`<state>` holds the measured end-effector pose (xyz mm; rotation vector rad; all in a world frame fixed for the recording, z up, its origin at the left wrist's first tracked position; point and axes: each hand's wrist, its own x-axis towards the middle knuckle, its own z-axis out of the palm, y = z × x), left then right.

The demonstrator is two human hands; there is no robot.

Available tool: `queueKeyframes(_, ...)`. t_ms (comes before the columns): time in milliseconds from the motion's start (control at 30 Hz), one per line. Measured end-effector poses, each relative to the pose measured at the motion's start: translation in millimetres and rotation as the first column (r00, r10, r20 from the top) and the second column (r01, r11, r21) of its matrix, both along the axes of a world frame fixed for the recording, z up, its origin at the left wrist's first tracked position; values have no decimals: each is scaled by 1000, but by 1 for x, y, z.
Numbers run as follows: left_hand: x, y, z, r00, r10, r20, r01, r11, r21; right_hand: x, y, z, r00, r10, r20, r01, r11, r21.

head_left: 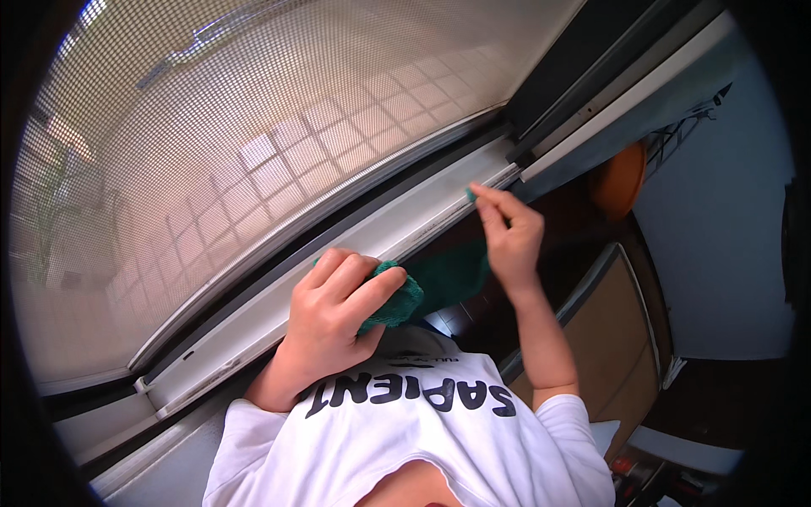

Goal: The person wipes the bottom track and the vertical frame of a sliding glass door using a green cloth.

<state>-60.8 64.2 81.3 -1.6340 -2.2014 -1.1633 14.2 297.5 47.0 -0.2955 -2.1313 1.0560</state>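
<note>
On the white window sill (338, 275), the left hand (334, 317) is pressing a bunched green cloth (397, 300), its fingers curling down over the wad. Further along the sill, the right hand (507, 232) is pinching the cloth's far end, fingers clamped together on it. Beyond the sill, a mesh screen (253, 152) is covering the window.

Cloth (439, 279): green, soft, matt terry. Window track (355, 253): smooth pale metal, dull sheen. Screen (253, 144): fine woven mesh.
</note>
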Motion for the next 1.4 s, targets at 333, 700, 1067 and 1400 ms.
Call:
queueKeyframes(333,1,1,1,1000,4,1,-4,1000,4,2,-9,4,999,34,39,-33,999,-33)
queueKeyframes(700,2,2,5,1000,7,-18,-7,1000,4,5,-27,-1,990,135,42,-134,990,-36)
queueKeyframes(1067,2,3,5,1000,1,-23,-1,1000,-1,7,-46,-3,976,211,48,-203,971,-128)
queueKeyframes(1400,2,2,1,1000,8,-27,-8,1000,3,5,-44,-11,982,189,28,-182,968,-171)
